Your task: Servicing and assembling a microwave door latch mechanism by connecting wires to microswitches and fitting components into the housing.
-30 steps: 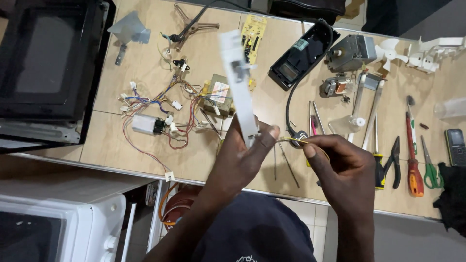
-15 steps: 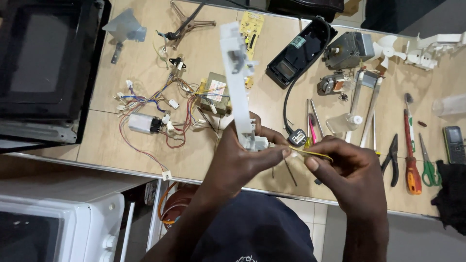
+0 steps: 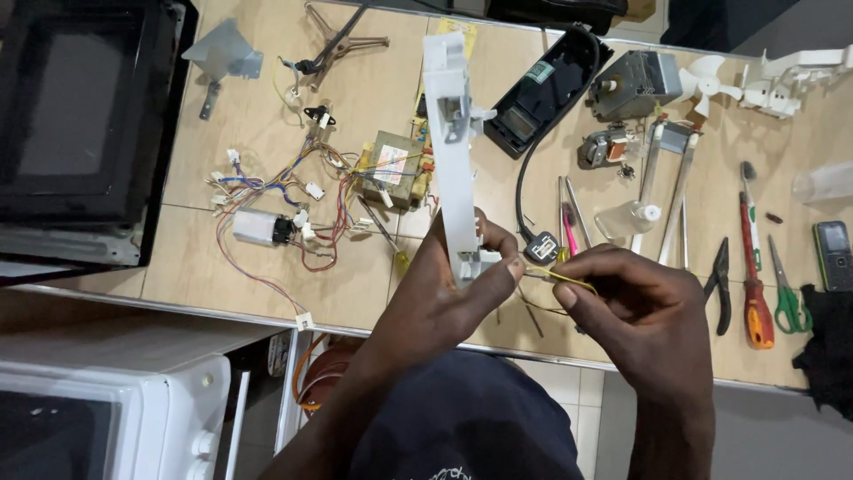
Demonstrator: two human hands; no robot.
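Left hand (image 3: pixel 444 293) is up over the table (image 3: pixel 222 258), fingers wrapped round the lower end of a long white plastic bracket (image 3: pixel 449 151), thumb tip pressed against its bottom corner. The bracket stands almost upright in the head view, its top end reaching far up over the yellow circuit board (image 3: pixel 426 133). Right hand (image 3: pixel 644 311) sits just beside it, fingers pressed together, pinching a thin yellow wire (image 3: pixel 560 277) between thumb and forefinger. That wire runs leftward from the pinch straight to the bracket's bottom end, where it meets the left thumb; whether it is fixed there I cannot tell.

Behind the hands, a black plug (image 3: pixel 542 247) lies on the table with its cable curving up to a black panel (image 3: pixel 551 89). To the left, a tangle of coloured wires (image 3: pixel 302 213) with a white capacitor (image 3: pixel 256 227). To the right, pliers (image 3: pixel 718 293), a red-handled screwdriver (image 3: pixel 755 284), green-handled scissors (image 3: pixel 784 289) and a small phone (image 3: pixel 833 255), all well apart from the hands. A dark microwave (image 3: pixel 80 124) fills the upper left.
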